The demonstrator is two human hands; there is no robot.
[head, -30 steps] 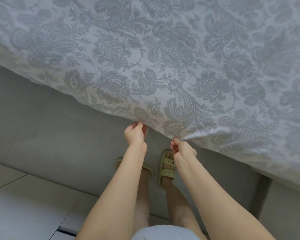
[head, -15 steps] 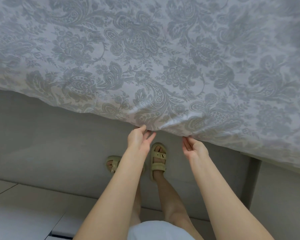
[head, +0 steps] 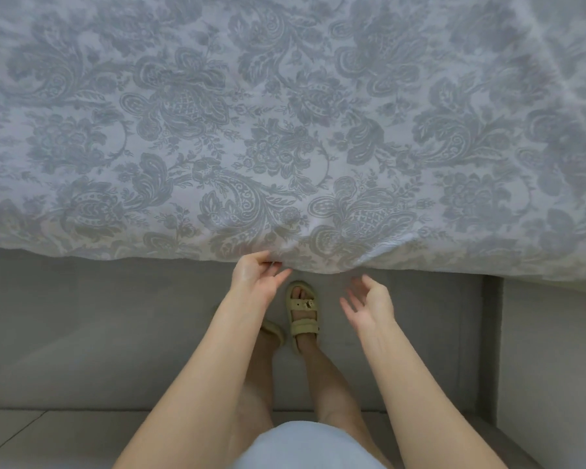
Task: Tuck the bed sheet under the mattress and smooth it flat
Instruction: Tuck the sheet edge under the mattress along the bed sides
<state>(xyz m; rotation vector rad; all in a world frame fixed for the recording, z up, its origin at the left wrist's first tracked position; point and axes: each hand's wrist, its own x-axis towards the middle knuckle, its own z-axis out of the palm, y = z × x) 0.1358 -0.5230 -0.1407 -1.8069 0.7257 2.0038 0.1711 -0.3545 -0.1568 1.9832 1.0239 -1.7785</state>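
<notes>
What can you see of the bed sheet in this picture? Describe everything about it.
The sheet is pale, whitish cloth printed all over with grey flowers and scrolling leaves. It fills the upper half of the view, lying mostly flat over the bed, with its lower edge hanging over the grey bed base. Small puckers gather at that edge near the middle. The left hand touches the edge with its fingertips; the right hand is open just below, not touching. A crease runs across the top right corner.

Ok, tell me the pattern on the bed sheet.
The bed sheet has grey floral paisley scrolls on white, seen in the head view.
</notes>
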